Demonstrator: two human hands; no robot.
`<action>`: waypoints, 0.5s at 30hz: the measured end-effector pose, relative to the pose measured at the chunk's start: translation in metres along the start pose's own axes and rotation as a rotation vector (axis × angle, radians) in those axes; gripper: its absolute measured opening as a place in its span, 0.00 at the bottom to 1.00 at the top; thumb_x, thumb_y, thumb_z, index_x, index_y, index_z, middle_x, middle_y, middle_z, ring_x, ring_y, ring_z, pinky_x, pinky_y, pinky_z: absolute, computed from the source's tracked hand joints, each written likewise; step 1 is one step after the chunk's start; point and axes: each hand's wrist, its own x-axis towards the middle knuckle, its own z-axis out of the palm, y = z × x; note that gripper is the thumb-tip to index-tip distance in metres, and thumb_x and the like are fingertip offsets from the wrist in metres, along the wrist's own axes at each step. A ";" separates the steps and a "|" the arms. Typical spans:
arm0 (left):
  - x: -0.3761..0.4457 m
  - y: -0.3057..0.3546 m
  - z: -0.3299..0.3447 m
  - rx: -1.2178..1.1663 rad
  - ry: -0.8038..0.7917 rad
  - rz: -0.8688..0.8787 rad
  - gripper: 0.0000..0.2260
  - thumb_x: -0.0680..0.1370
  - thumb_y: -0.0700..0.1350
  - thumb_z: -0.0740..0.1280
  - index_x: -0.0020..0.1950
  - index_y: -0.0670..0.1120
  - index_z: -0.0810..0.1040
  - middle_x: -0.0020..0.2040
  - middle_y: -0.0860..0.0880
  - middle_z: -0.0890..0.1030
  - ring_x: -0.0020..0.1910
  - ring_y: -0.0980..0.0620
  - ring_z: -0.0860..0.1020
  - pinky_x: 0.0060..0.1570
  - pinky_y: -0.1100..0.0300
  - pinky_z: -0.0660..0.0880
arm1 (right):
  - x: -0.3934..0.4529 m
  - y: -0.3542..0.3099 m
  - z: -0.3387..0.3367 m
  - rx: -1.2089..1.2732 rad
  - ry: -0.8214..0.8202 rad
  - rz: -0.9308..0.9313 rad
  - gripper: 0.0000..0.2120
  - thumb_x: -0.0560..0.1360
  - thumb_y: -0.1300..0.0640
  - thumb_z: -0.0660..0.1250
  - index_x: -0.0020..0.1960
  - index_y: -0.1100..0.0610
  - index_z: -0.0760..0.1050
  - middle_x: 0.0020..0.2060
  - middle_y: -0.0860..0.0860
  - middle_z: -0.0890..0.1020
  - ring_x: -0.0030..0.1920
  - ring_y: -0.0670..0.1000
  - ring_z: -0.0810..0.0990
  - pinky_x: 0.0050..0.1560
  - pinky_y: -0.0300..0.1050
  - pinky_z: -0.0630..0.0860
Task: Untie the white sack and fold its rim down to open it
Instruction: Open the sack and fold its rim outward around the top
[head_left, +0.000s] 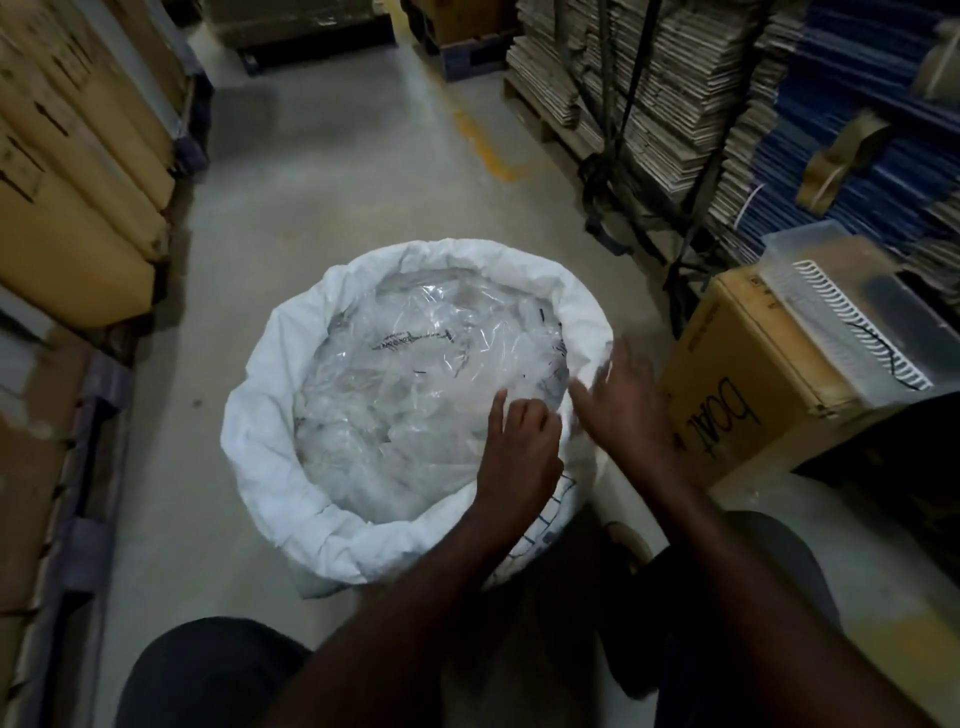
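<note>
The white sack (270, 441) stands open on the concrete floor in front of my knees. Its rim is rolled down into a thick collar all the way round. Clear plastic bags (405, 374) fill the inside. My left hand (519, 452) rests over the near right part of the rim, fingers curled onto the plastic; whether it grips anything I cannot tell. My right hand (618, 400) is blurred at the right side of the rim, fingers spread and holding nothing.
A cardboard box (753, 395) with handwriting stands right of the sack, a clear plastic tray (841, 312) on top. Pallets of flattened cartons (649, 93) and blue sheets (857, 119) line the right. Tall brown boxes (78, 156) line the left. The aisle floor (337, 166) stretches ahead.
</note>
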 end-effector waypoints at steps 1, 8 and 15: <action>0.000 0.004 0.001 0.013 -0.009 0.017 0.16 0.72 0.47 0.68 0.59 0.44 0.81 0.55 0.45 0.78 0.61 0.41 0.77 0.82 0.38 0.59 | -0.016 0.001 0.001 0.005 0.001 0.028 0.41 0.76 0.37 0.70 0.81 0.53 0.57 0.71 0.62 0.75 0.67 0.67 0.78 0.63 0.59 0.78; -0.058 0.032 -0.005 -0.482 0.045 -0.069 0.35 0.76 0.48 0.70 0.81 0.38 0.67 0.76 0.39 0.69 0.78 0.40 0.67 0.82 0.44 0.62 | -0.066 -0.001 0.017 0.426 -0.044 0.250 0.28 0.78 0.49 0.72 0.72 0.61 0.69 0.62 0.56 0.81 0.63 0.60 0.80 0.63 0.53 0.78; -0.151 -0.023 -0.009 -0.256 0.010 -0.100 0.40 0.76 0.42 0.69 0.86 0.44 0.57 0.83 0.36 0.66 0.81 0.35 0.66 0.78 0.38 0.68 | -0.069 0.010 0.045 0.802 0.023 0.420 0.20 0.71 0.66 0.70 0.61 0.53 0.74 0.57 0.57 0.80 0.52 0.57 0.82 0.57 0.58 0.84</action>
